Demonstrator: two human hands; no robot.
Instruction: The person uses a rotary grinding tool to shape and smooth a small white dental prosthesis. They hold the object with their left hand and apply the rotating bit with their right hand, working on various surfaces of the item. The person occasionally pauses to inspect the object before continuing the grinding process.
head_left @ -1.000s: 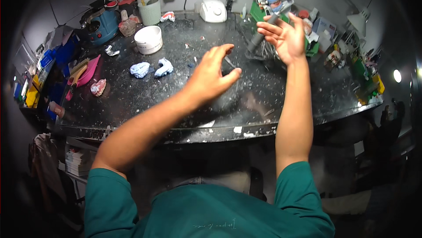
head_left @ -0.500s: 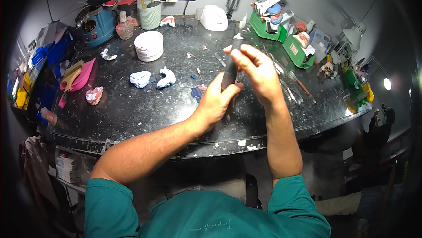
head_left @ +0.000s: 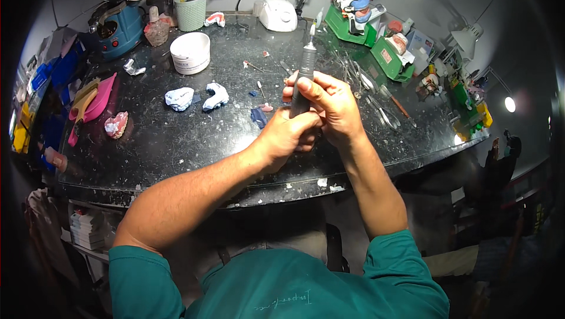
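Handpiece (head_left: 308, 59), held over the bench (head_left: 206, 148), looks rigid and weighty, best gripped by its barrel (head_left: 301, 101), which the right hand (head_left: 338, 107) clasps while the left hand (head_left: 283, 136), partly hidden, seems wrapped lower down.

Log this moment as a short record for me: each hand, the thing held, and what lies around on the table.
Left hand: closed around the lower part of the grey tool
Right hand: thumb and fingers on the same tool, farther up it
Tool tip: thin, toward the picture's upper edge
Table: dark, with pale specks
Left of the hands: white tub, pink dustpan, two pale lumps
Right of the hands: metal tools, two green boxes
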